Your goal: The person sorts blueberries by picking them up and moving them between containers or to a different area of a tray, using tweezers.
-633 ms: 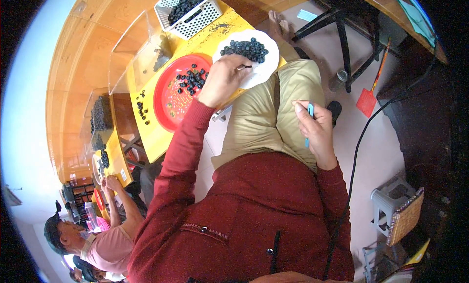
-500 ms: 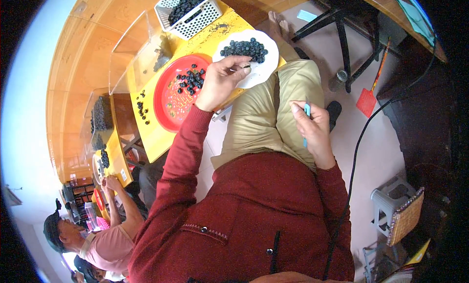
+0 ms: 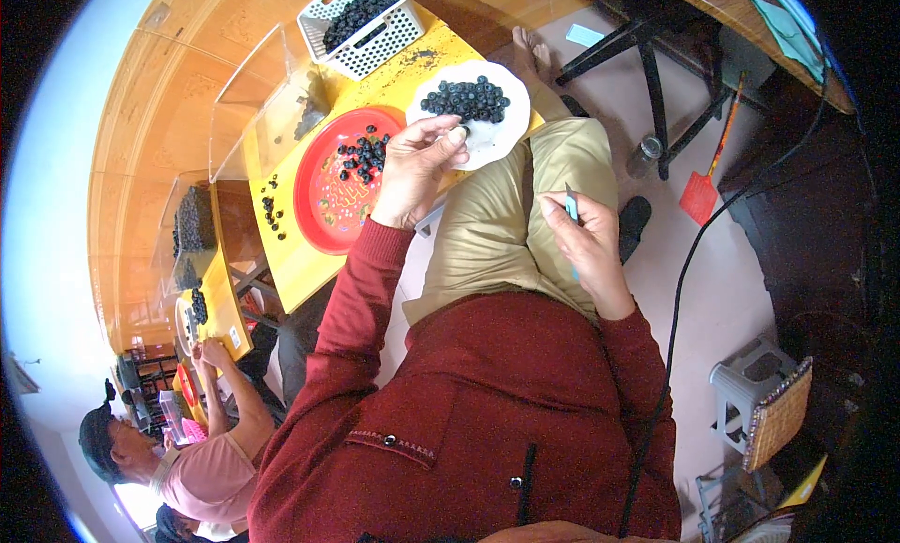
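My left hand (image 3: 415, 166) is at the near-left edge of the white plate (image 3: 516, 135), thumb and fingers pinched on a small dark round piece (image 3: 466, 129). Its kind, berry or bead, is too small to tell. A pile of similar dark pieces (image 3: 466, 100) lies on the plate. Left of the hand, a red round tray (image 3: 316, 182) carries more of them (image 3: 364, 157). Over my right thigh, my right hand (image 3: 592, 241) grips a slim light-blue knife (image 3: 572, 208), its short blade pointing away from me.
A white perforated basket (image 3: 380, 48) of dark pieces stands at the yellow table's (image 3: 281, 281) far end. Loose pieces (image 3: 272, 210) lie left of the tray. Clear panels (image 3: 253, 103) rise beyond. A black cable (image 3: 682, 309) hangs at right. A co-worker (image 3: 202, 459) sits at left.
My left hand has drawn slightly back toward me with the small dark piece. My right hand has moved a little left and nearer the left hand, the knife blade now showing.
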